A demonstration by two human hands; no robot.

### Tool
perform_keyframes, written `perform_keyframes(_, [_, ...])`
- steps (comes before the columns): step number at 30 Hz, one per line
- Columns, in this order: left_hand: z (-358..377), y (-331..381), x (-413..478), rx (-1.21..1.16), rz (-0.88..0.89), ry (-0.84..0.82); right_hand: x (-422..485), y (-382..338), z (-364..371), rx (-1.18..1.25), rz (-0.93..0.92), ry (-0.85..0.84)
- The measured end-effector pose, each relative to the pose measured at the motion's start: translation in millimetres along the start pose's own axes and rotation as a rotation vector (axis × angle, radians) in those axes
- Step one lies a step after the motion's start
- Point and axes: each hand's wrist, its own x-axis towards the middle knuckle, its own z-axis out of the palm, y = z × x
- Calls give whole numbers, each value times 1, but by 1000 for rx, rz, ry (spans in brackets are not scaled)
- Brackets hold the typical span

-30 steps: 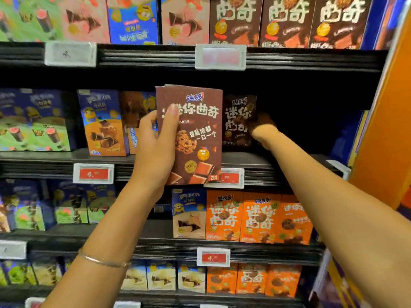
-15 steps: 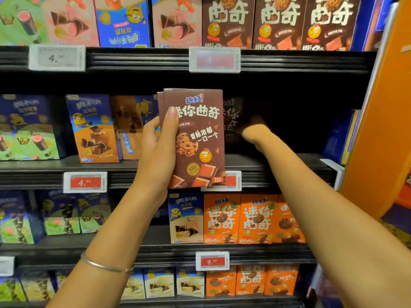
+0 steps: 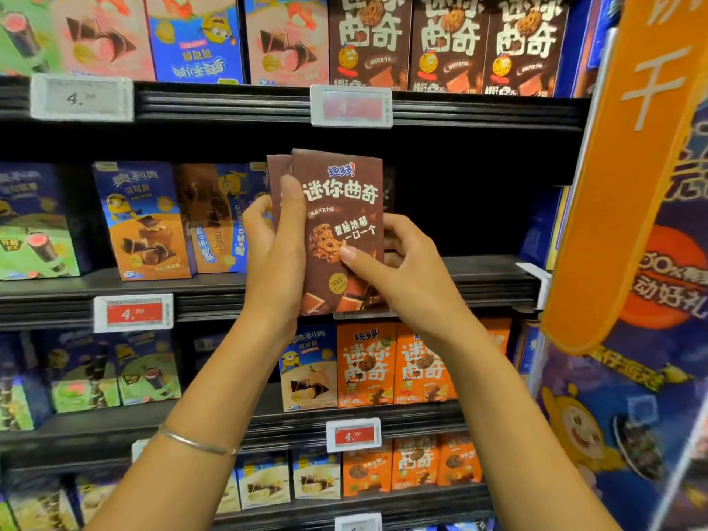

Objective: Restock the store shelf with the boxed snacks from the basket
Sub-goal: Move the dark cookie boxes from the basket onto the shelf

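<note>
I hold a small stack of brown cookie boxes (image 3: 346, 208) upright in front of the middle shelf (image 3: 490, 274). My left hand (image 3: 274, 254) grips the stack from its left side, thumb across the front box. My right hand (image 3: 402, 274) pinches the front box at its lower right, thumb on the cookie picture and fingers behind. Behind the stack a dark gap in the shelf opens to the right; a brown box set back there is mostly hidden. The basket is out of view.
Blue and orange snack boxes (image 3: 145, 224) stand left of the gap. Brown cookie boxes (image 3: 444, 44) fill the shelf above, orange ones (image 3: 394, 362) the shelf below. Price tags (image 3: 133, 312) line the shelf edges. An orange hanging sign (image 3: 620, 166) juts in at right.
My right hand has come back out of the shelf gap and now takes hold of the front box of the stack. The view has moved closer to the shelf.
</note>
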Motion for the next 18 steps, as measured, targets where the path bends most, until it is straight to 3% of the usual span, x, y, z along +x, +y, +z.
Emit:
perform_keyframes(4, [-14, -5, 7, 89, -15, 43, 1, 0, -7, 143, 48, -25])
perform_keyframes(7, [-29, -10, 10, 125, 24, 107, 9, 6, -26, 172, 91, 90])
perform_keyframes(12, [-50, -15, 12, 118, 13, 144, 42, 31, -61, -47, 137, 355])
perform_keyframes(18, [-52, -13, 14, 111, 9, 155, 98, 65, -43, -254, 187, 317])
